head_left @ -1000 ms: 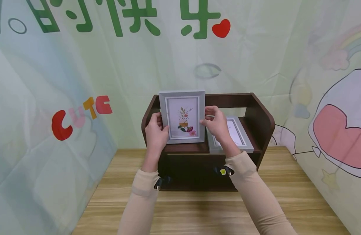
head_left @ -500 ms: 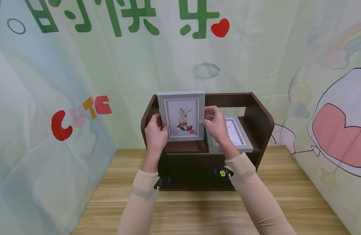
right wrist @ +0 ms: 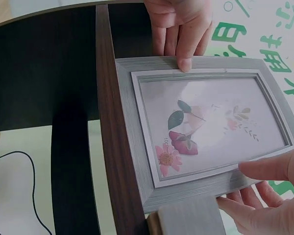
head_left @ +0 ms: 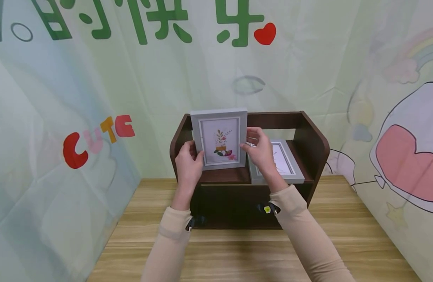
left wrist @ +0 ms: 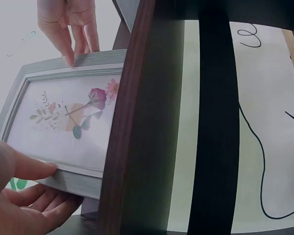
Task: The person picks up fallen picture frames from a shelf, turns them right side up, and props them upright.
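A grey picture frame [head_left: 221, 141] with a floral print stands nearly upright over the left part of a dark brown shelf [head_left: 237, 203]. My left hand [head_left: 189, 162] grips its left side, thumb on the front and fingers behind, as the left wrist view shows up close. On the opposite side my right hand [head_left: 262, 150] pinches the frame's edge the same way; in the right wrist view its thumb [right wrist: 264, 169] presses the front border. A second grey picture frame [head_left: 285, 160] lies face up on the shelf's right part, partly hidden by my right hand.
The shelf has raised side panels [head_left: 311, 152] and a back rail [head_left: 274, 120]. It stands on a wood-grain table [head_left: 237, 250]. Close behind and at both sides hangs a printed fabric backdrop [head_left: 160, 78] with green lettering, a red heart and cartoon shapes.
The held picture frame's lower edge has shifted slightly back and up from the shelf's front. My left hand sits a little lower on its side. The lying frame has stayed put.
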{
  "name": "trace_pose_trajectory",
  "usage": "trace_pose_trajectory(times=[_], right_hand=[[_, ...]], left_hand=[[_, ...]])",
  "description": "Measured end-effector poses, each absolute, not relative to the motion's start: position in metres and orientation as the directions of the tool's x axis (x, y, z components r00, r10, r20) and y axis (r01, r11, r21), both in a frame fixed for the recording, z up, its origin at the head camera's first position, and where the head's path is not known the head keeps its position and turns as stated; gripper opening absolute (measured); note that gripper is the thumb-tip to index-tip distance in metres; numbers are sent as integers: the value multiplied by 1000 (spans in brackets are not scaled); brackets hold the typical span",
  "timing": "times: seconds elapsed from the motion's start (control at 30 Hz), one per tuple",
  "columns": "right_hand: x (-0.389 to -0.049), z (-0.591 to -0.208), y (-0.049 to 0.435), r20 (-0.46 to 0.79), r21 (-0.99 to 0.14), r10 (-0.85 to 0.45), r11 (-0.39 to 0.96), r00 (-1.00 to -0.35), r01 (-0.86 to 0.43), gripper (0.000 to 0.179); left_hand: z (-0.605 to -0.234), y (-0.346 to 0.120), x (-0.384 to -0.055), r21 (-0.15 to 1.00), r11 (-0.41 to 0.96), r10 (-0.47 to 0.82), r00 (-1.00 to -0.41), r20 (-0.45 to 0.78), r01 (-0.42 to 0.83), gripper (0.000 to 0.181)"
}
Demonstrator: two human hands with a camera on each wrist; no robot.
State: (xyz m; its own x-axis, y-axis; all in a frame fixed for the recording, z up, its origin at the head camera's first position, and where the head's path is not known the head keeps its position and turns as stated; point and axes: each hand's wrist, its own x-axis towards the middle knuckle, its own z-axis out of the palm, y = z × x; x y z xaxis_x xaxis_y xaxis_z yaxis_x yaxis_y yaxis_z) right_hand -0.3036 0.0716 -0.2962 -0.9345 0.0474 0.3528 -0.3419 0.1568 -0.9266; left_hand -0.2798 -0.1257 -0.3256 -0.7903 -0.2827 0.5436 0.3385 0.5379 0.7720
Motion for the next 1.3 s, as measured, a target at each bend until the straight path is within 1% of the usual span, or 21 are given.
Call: trace_pose_trajectory(times=[0.23,0.43,0.73,0.93,1.3], right_hand=[[-305,-299,73,376,-917,42,158,-926,-365,53],[-304,-302,75,382,-915,32,159,-924,-372,52],[-300,-302,79,435,-881,30,217,-900,-419,50],[-295,-301,81,477,-851,41,271,-878,-450,50],[-288,-297,80,529,-816,53,307,-847,-490,50]], left_hand=[[-334,-127,-280,745,551,-274,-762,587,376,31],[-340,-126,-277,740,559,-277,-756,593,375,29],[-344,-121,-271,735,556,-290,-737,610,389,29],[-349,-118,-268,729,546,-308,-710,633,413,29],[-352,-110,-262,708,533,-335,-653,679,463,28]])
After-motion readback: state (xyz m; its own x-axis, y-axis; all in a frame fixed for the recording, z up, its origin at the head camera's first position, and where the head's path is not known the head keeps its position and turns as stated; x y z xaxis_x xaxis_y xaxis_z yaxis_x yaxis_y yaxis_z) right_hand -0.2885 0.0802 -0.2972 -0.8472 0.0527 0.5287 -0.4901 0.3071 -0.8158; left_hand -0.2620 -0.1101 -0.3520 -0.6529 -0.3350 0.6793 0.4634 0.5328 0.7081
